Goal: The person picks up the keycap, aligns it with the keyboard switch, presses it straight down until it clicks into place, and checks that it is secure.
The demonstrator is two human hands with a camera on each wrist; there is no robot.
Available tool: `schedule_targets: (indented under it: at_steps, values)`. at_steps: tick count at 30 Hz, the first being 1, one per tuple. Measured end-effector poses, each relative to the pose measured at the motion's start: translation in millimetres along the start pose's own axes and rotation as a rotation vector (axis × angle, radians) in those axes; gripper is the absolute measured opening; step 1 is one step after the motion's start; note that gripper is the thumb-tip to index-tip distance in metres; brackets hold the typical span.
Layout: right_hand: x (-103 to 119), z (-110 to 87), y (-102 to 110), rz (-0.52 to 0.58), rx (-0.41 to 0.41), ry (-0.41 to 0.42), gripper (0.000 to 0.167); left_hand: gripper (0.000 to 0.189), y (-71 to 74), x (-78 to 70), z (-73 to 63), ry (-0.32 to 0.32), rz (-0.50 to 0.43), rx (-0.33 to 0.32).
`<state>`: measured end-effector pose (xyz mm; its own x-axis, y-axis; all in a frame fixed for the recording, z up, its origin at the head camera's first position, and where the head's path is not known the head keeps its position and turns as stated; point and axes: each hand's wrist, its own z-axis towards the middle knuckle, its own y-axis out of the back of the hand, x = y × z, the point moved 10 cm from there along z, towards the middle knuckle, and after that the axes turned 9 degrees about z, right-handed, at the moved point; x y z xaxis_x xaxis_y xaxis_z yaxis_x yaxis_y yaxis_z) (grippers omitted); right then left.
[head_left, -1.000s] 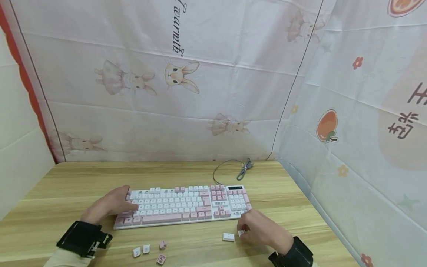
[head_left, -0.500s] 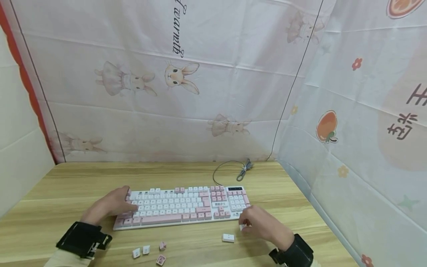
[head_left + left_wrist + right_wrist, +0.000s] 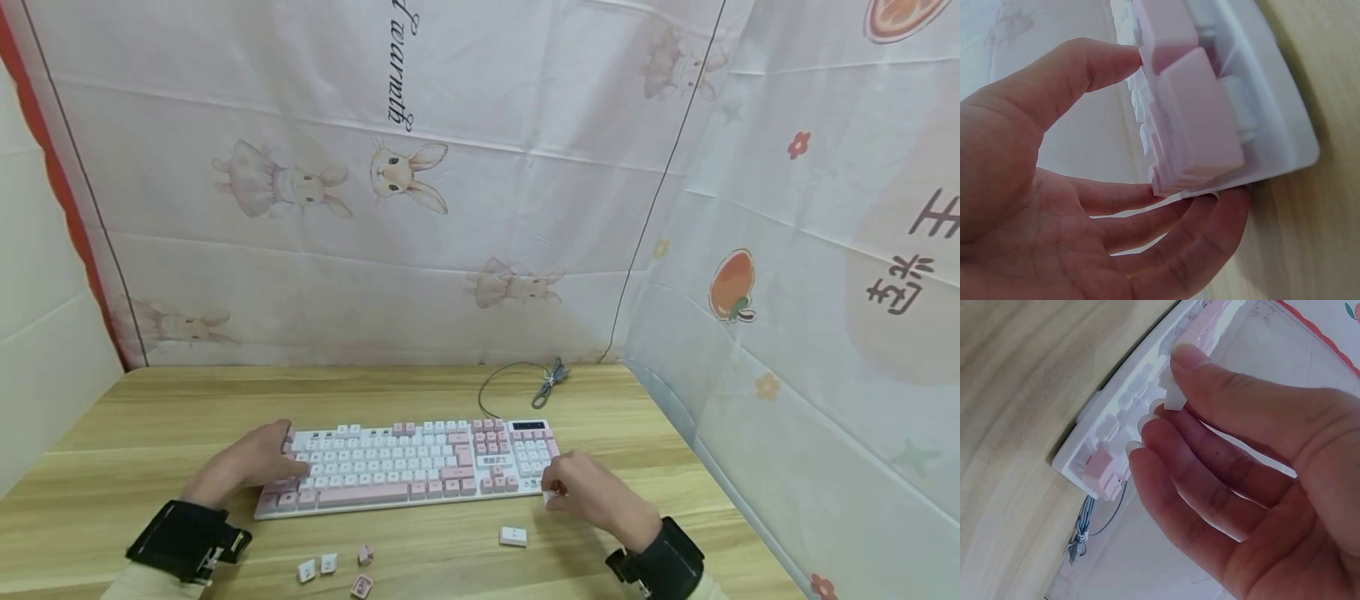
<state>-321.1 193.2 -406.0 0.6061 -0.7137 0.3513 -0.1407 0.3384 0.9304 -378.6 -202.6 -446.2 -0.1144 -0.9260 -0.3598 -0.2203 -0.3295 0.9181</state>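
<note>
A pink-and-white keyboard (image 3: pixel 375 467) lies across the table. My left hand (image 3: pixel 251 462) grips its left end, thumb over the keys; in the left wrist view its fingers (image 3: pixel 1191 250) bend round the keyboard's edge beside large pink keys (image 3: pixel 1200 119). Near the front right corner, my right hand (image 3: pixel 596 496) pinches a small white keycap (image 3: pixel 1174 394) between thumb and fingers. That keycap is close by the number pad, where the right wrist view shows some bare key sockets (image 3: pixel 1109 427). A wider white keycap (image 3: pixel 513 536) lies on the table to the left of my right hand.
In front of the keyboard lie two white keycaps (image 3: pixel 306 570) and two pink ones (image 3: pixel 362 586). A grey cable (image 3: pixel 551 379), bundled with a tie, sits behind the keyboard. Printed cloth (image 3: pixel 465 208) hangs behind the table and along its right side.
My right hand has lifted the small white keycap from beside the wider one and moved it away from me, towards the keyboard's right corner. The left hand stays in place.
</note>
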Motion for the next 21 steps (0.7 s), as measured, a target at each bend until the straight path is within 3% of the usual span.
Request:
schedule_targets:
  at_steps: [21]
  values:
    - [-9.0, 8.5, 6.3, -0.039, 0.000, -0.057, 0.016, 0.095, 1.0, -1.1, -0.8, -0.001, 0.000, -0.008]
